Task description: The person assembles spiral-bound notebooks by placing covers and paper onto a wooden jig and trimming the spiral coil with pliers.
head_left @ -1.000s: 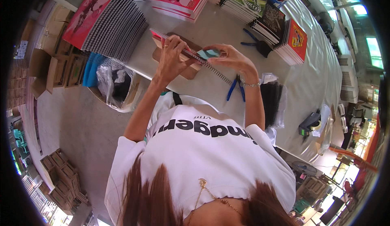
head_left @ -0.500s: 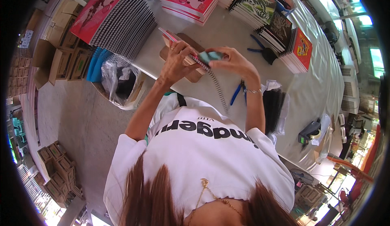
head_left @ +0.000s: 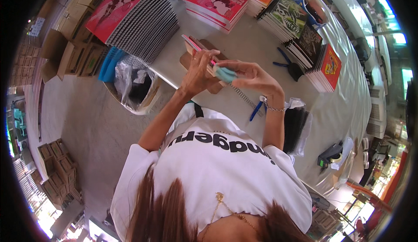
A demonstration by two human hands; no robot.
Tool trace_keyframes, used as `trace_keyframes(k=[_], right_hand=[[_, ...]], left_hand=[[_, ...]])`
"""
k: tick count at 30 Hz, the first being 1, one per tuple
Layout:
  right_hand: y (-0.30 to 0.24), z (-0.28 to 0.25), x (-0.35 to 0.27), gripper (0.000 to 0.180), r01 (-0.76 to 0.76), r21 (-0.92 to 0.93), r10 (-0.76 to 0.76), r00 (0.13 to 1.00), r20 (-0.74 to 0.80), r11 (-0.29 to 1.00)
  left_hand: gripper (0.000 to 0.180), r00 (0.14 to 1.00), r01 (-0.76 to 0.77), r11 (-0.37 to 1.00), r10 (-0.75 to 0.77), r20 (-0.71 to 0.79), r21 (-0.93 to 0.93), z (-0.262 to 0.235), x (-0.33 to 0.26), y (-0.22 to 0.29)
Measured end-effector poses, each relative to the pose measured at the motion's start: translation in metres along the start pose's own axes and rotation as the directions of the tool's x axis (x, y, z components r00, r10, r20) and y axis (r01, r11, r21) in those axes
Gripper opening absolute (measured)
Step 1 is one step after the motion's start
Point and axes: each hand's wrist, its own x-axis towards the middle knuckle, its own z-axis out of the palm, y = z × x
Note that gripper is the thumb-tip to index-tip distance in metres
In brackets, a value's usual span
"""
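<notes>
My left hand [head_left: 198, 71] grips a pink-edged notebook [head_left: 190, 42], tilted up on its edge over a brown wooden board [head_left: 186, 61]. The hand covers much of the notebook. Close beside it, my right hand [head_left: 257, 75] has its fingers closed around a soft-looking teal pad [head_left: 226, 74] at the notebook's spine edge. A thin dark wire coil [head_left: 243, 95] trails from under the right hand toward blue-handled pliers [head_left: 257, 111]. Whether the coil is threaded into the spine is hidden by my fingers.
Stacks of red spiral notebooks [head_left: 124, 11] and pink-covered books [head_left: 215, 2] stand at the back. Green, black and red notebooks [head_left: 329, 68] lie farther right, near another blue-handled tool [head_left: 289, 65]. Dark coils in plastic [head_left: 296, 129] lie right of my forearm. A bag-lined box [head_left: 141, 96] stands left.
The view has shifted, so the table things sit farther right and lower. The coil's visible tail looks shorter. Both hands keep their holds, and the teal pad shows more plainly.
</notes>
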Motion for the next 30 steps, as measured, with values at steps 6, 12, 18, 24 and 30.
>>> trace_keyframes(k=[6,12,18,24,30], right_hand=[[-0.016,0.01,0.01,0.052,-0.063,-0.15,0.056,0.997,-0.05,0.987],[-0.004,0.011,0.012,0.051,-0.043,-0.021,0.041,0.997,-0.066,0.999],[0.015,-0.006,0.032,0.056,-0.256,-0.202,0.209,0.951,-0.229,0.945],[0.004,0.001,0.032,0.056,-0.127,-0.043,0.12,0.983,-0.139,0.991],[-0.01,0.004,0.041,0.052,-0.088,-0.11,0.084,0.996,-0.042,0.99]], left_hand=[[0.092,1.0,-0.026,0.999,0.027,0.012,-0.029,0.0,-0.006,-0.003],[0.1,0.999,0.03,0.999,-0.029,-0.046,0.027,0.005,-0.01,-0.002],[0.105,0.991,-0.056,0.997,0.05,-0.122,-0.051,0.005,-0.004,-0.004],[0.095,0.99,0.035,0.991,-0.017,-0.14,0.128,-0.023,0.011,-0.008],[0.062,0.988,-0.051,0.991,0.068,-0.139,0.123,-0.035,0.021,-0.049]])
